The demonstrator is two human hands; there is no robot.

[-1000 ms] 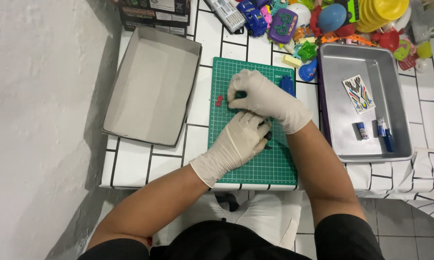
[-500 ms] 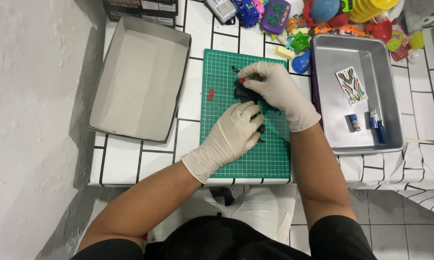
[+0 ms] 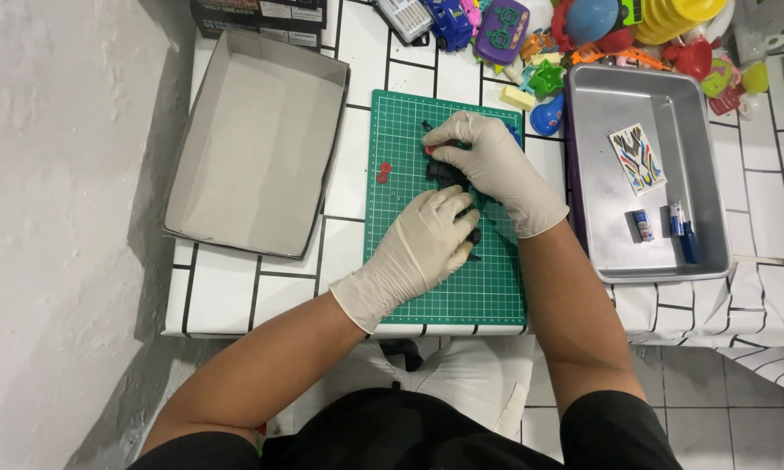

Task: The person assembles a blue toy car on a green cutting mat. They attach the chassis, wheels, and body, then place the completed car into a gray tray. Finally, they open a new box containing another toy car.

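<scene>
Head: gloved hands on blk plastic part

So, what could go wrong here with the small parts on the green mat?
The small red parts lie loose on the green cutting mat, beside the left hand; a sweep of the wrist could knock them off. Both hands, the right hand too, cover the black object, so a piece may slip out unseen.

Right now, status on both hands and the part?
Left hand and right hand gloved, both on a small black part over the green cutting mat. Red bits beside. Nothing blocking.
</scene>
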